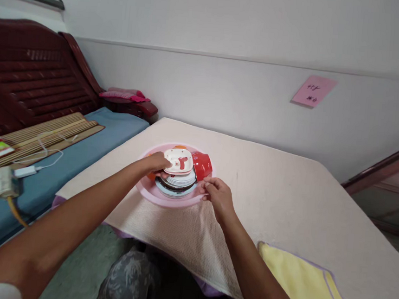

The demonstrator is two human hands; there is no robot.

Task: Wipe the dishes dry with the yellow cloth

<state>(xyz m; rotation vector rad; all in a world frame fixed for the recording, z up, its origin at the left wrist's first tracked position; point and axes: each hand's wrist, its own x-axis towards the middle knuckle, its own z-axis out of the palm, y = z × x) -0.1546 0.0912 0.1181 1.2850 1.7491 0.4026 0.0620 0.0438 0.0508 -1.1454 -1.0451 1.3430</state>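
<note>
A pink plastic basin [175, 203] on the table holds a stack of plates [181, 181], white ones above a dark-rimmed one. On top of the stack is a small white dish [175, 155] with red markings. My left hand [157, 163] grips the left edge of this dish, thumb on top and fingers below. At the basin's right side, my right hand [218, 196] has its fingers bent together on the rim. Between the dish and that rim leans a red bowl [203, 166], tilted on its side. Orange pieces show partly behind and left of the stack.
The basin stands on a table with a cream cloth [269, 188]. A folded yellow cloth [300, 279] lies at the front right. To the left is a wooden bench [34, 79] with a blue cushion, a rolled mat, a power strip [7, 182] and cables. A wall bounds the back.
</note>
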